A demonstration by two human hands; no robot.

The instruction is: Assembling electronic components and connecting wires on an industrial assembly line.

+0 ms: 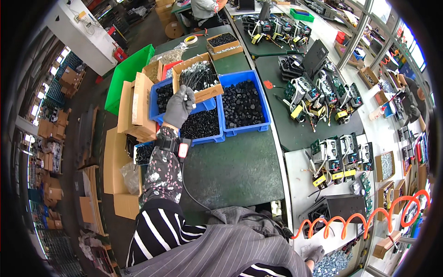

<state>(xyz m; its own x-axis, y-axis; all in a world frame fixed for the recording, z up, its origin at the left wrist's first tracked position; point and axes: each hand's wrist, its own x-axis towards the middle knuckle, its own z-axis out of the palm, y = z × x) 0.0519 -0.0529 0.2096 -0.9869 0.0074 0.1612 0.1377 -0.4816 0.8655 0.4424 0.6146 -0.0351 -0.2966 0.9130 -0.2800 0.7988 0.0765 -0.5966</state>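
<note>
My left hand (179, 109), in a grey glove, is raised at the front of an open cardboard box (208, 93) of black cables with silvery ends (198, 76). Its fingers are closed on a small white piece (187, 98), too small to name more exactly. The box rests on blue bins; one blue bin (199, 140) below the hand holds small black parts, and the blue bin (264, 125) to its right holds round black caps. My right hand (315, 255), also gloved, is low at the right beside a heap of small metal parts (333, 265); its fingers are not clear.
Cardboard boxes (140, 104) and a green crate (134, 76) flank the bins on the left. Assembled units with circuit boards and cables (323, 97) stand along the right bench. An orange coiled hose (350, 224) crosses the lower right. Another person (203, 9) sits at the far end.
</note>
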